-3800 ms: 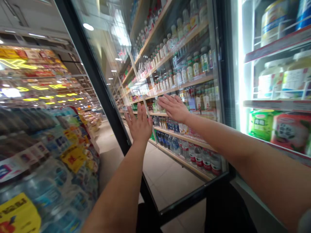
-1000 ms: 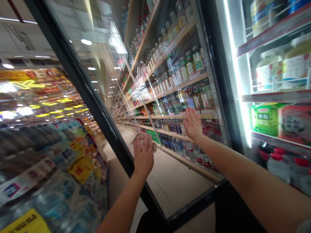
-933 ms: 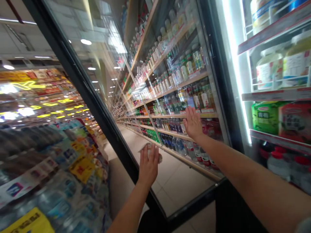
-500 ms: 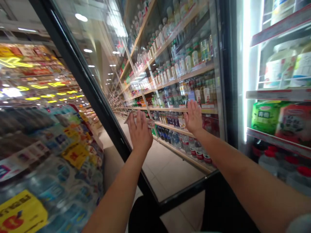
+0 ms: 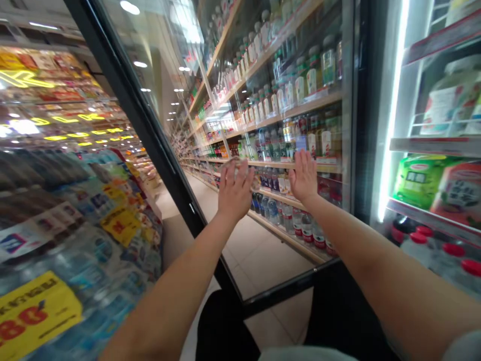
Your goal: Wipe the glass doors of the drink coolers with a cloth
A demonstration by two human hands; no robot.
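A black-framed glass door (image 5: 188,200) stands swung open in front of me, tilted in my view. My left hand (image 5: 236,190) lies flat with fingers spread over a crumpled cloth (image 5: 255,183), pressing it to the pane. Only the cloth's edges show, above the fingertips and beside the fingers. To its right, my right hand (image 5: 303,175) is stretched out with its palm toward the glass, seemingly resting on it, and holds nothing. A small bluish label (image 5: 301,143) sits just above its fingertips.
On the right is a lit cooler with bottles, a green pouch (image 5: 419,180) and red-capped bottles (image 5: 453,250). Stacked packs of bottled water (image 5: 86,271) with yellow price signs (image 5: 41,316) flank me on the left. Bottle-filled shelves (image 5: 278,115) show in the glass.
My left hand has slid right across the glass with the cloth, closer to my right hand. The right hand stays at nearly the same spot on the pane. My view has shifted slightly.
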